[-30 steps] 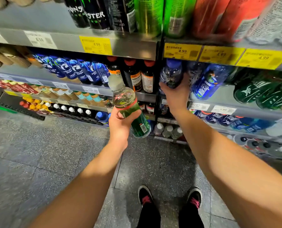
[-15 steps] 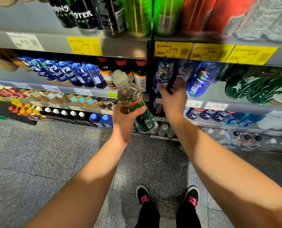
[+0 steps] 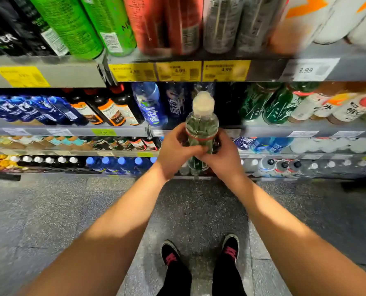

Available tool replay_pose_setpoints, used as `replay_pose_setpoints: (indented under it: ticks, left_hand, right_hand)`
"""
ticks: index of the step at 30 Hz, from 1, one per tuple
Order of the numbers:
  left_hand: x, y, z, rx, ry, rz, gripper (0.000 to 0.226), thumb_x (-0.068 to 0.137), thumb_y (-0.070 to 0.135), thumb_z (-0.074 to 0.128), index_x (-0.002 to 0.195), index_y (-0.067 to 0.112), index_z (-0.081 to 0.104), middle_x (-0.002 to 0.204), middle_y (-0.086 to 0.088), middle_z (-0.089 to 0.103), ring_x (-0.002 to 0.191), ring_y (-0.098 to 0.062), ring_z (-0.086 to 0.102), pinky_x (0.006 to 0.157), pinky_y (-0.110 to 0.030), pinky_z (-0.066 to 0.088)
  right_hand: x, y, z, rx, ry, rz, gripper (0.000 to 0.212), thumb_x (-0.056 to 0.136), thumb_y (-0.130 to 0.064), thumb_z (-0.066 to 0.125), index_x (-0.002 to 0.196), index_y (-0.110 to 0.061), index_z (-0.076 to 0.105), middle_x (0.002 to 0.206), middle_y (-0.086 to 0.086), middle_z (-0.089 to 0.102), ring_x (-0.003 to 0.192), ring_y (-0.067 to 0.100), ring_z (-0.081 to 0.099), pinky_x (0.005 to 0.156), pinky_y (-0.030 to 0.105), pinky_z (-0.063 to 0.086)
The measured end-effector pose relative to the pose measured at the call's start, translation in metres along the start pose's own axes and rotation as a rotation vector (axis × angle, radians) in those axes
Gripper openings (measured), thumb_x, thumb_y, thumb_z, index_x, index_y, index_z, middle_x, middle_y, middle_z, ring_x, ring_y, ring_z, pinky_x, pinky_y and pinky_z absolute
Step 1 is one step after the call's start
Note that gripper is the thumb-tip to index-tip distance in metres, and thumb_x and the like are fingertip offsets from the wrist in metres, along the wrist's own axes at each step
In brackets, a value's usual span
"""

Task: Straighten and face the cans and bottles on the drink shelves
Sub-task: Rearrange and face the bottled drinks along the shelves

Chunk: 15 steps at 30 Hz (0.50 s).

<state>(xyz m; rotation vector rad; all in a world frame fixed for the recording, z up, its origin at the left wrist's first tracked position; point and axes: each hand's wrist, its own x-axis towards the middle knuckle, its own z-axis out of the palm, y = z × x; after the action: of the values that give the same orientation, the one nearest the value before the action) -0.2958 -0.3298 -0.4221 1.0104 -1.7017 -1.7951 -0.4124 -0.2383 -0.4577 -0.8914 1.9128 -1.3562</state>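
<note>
A clear bottle with a green label and pale cap stands upright in front of the middle shelf. My left hand grips its left side and my right hand grips its right side, fingers meeting across the label. Behind it the shelf slot looks dark, between blue bottles on the left and green bottles on the right. The bottle's lower part is hidden by my hands.
Tall cans in black, green, red and silver line the top shelf above yellow price tags. Dark sauce-coloured bottles stand left of the blue ones. Lower shelves hold small bottles. My shoes stand on grey speckled floor.
My right hand left the blue bottle on the shelf and came onto the green-label bottle. The bottle went from tilted in my left hand to upright, moved right toward the dark slot.
</note>
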Motion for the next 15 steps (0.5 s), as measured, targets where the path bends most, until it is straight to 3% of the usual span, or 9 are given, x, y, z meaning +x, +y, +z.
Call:
replay_pose_setpoints:
  ticks: [3,6,8,11,13,15]
  left_hand:
    - [0.021,0.003,0.018,-0.066,0.143,-0.032,0.051,0.073,-0.022,0.061,0.119,-0.001,0.062,0.109,-0.013,0.071,0.095,-0.016,0.067,0.083,-0.026,0.056]
    - [0.045,-0.005,0.021,-0.085,0.484,-0.059,0.035,0.081,-0.023,0.051,0.108,-0.002,0.059,0.082,-0.006,0.057,0.072,-0.014,0.05,0.066,-0.02,0.043]
    - [0.061,-0.01,0.02,-0.14,0.568,-0.066,0.035,0.086,-0.027,0.043,0.11,-0.003,0.052,0.078,-0.001,0.042,0.069,-0.008,0.035,0.059,-0.017,0.033]
    - [0.075,-0.017,0.024,-0.12,0.518,-0.099,0.04,0.084,-0.024,0.055,0.112,0.003,0.044,0.079,0.002,0.037,0.069,-0.009,0.034,0.061,-0.016,0.034]
    - [0.077,-0.02,0.027,0.032,0.507,-0.091,0.046,0.081,-0.011,0.072,0.117,0.004,0.048,0.084,0.001,0.043,0.074,-0.01,0.041,0.07,-0.016,0.038]
    - [0.081,-0.021,0.026,0.161,0.583,-0.052,0.053,0.078,0.0,0.079,0.124,0.003,0.052,0.09,0.003,0.049,0.075,-0.005,0.046,0.072,-0.008,0.039]
  right_hand:
    - [0.003,0.009,-0.029,-0.026,0.136,-0.004,0.065,0.068,-0.036,0.088,0.121,-0.039,0.051,0.102,-0.029,0.06,0.091,-0.021,0.056,0.074,-0.003,0.04]
    - [0.015,0.014,-0.05,-0.022,0.215,0.022,0.074,0.065,-0.047,0.083,0.128,-0.036,0.047,0.106,-0.035,0.053,0.093,-0.019,0.054,0.075,-0.004,0.037]
    - [0.022,0.015,-0.058,0.003,0.254,-0.005,0.074,0.064,-0.051,0.08,0.128,-0.037,0.046,0.107,-0.038,0.052,0.097,-0.016,0.055,0.08,-0.002,0.04]
    - [0.037,0.017,-0.063,0.039,0.307,-0.026,0.07,0.067,-0.041,0.082,0.127,-0.038,0.046,0.112,-0.036,0.059,0.109,-0.012,0.057,0.094,0.009,0.046]
    - [0.047,0.022,-0.061,0.044,0.317,-0.031,0.074,0.07,-0.03,0.085,0.133,-0.025,0.047,0.121,-0.016,0.06,0.12,0.011,0.059,0.104,0.032,0.049]
    - [0.056,0.025,-0.057,0.04,0.332,-0.039,0.076,0.073,-0.024,0.086,0.137,-0.014,0.046,0.122,-0.006,0.059,0.121,0.019,0.059,0.106,0.035,0.048]
